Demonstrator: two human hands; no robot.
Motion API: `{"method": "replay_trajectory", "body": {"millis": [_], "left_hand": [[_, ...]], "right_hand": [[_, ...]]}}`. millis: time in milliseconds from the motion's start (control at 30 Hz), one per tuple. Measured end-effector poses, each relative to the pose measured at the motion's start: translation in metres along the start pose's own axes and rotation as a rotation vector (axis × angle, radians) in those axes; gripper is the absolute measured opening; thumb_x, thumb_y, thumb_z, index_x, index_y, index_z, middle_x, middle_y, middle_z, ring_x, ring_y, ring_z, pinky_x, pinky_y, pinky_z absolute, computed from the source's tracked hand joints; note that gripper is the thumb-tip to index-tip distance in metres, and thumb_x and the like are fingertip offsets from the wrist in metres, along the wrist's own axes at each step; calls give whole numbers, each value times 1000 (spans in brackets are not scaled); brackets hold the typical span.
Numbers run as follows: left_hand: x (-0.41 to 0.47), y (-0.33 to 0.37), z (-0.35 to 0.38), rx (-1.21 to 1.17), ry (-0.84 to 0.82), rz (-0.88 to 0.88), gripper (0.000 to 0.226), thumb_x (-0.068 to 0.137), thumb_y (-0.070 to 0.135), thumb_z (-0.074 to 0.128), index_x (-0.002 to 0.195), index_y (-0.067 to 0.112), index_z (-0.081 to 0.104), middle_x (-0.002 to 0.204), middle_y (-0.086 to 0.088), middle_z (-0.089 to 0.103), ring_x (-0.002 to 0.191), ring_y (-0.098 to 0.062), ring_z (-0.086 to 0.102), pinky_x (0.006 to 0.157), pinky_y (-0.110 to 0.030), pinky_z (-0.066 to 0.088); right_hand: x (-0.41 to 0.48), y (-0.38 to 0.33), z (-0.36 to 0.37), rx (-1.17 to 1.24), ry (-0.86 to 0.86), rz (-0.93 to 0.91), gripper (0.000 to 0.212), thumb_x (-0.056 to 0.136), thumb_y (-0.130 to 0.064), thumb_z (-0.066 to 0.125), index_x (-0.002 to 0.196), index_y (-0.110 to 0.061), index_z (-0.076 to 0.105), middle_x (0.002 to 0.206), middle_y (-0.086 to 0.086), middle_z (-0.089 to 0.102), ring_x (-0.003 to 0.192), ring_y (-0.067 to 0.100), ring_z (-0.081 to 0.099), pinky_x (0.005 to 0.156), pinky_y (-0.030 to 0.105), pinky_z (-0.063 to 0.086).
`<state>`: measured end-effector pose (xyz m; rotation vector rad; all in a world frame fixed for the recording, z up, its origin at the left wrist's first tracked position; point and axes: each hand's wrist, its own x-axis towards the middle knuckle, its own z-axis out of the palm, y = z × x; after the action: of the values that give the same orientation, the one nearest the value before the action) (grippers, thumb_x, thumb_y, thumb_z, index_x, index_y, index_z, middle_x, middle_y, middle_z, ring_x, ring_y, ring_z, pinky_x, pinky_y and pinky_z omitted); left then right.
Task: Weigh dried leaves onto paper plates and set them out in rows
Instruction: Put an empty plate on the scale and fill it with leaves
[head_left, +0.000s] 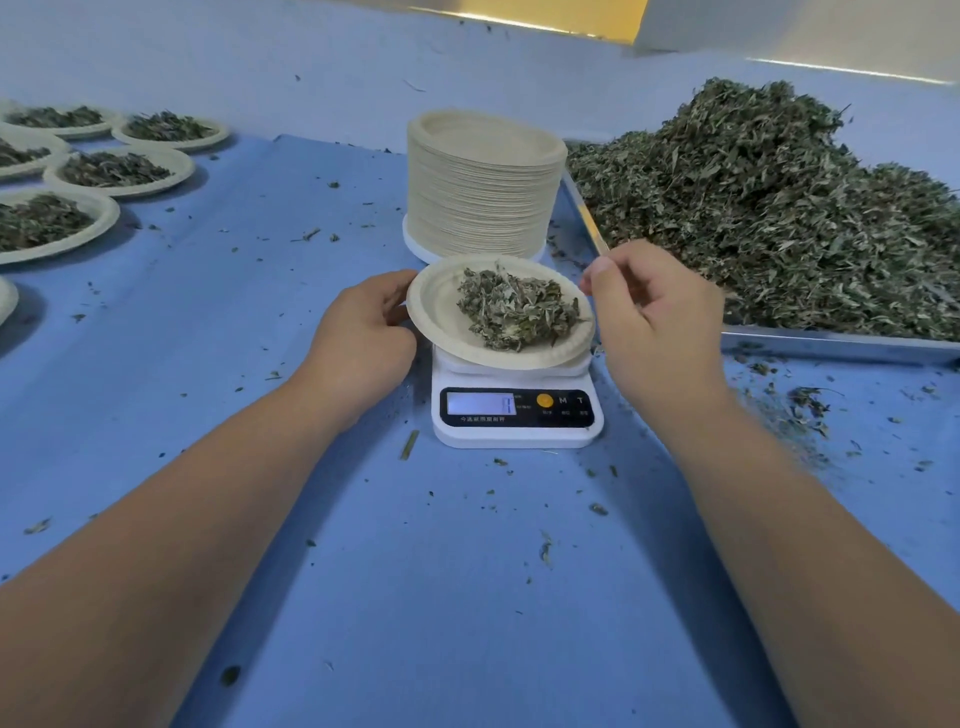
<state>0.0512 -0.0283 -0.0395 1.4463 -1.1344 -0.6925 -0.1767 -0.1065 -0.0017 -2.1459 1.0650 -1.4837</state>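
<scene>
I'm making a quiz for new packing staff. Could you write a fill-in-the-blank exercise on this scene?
1. The plate with leaves sits on the ____.
2. Behind the scale stands a stack of ____ plates.
3. The leaf heap lies in a tray on the person's ____ side.
4. The filled plates lie to the ____ of the scale.

Missing words: scale; empty; right; left.

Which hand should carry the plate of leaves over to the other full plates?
Probably the left. The left hand is at the left rim of the round beige paper plate on the small white digital scale, and the leaf-filled paper plates lie on that side. The right hand is opposite.
</scene>
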Motion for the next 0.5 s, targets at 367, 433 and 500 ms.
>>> {"method": "replay_trajectory", "body": {"millis": [367, 433, 500], "left_hand": [[1, -1, 1, -16, 8, 30, 81, 81, -23, 44, 96, 51, 72, 110, 21, 76, 108, -1, 71, 90, -23, 58], [1, -1, 1, -15, 10, 26, 79, 82, -23, 45, 97, 51, 71, 110, 20, 77, 109, -1, 70, 93, -27, 57], [1, -1, 1, -9, 9, 23, 79, 82, -23, 44, 98, 49, 71, 110, 20, 77, 108, -2, 71, 94, -29, 57]], "right_hand": [[-5, -1, 4, 22, -27, 1, 25, 97, -23, 54, 83, -9, 69, 69, 3, 64, 65, 18, 57, 62, 30, 45], [-4, 2, 4, 12, -9, 6, 26, 96, -25, 54, 82, -10, 69, 68, 0, 64, 63, 15, 57, 61, 29, 44], [-3, 5, 4, 0, -1, 4, 26, 96, -26, 54, 81, -11, 69, 67, -3, 64, 63, 13, 57, 61, 29, 45]]}}
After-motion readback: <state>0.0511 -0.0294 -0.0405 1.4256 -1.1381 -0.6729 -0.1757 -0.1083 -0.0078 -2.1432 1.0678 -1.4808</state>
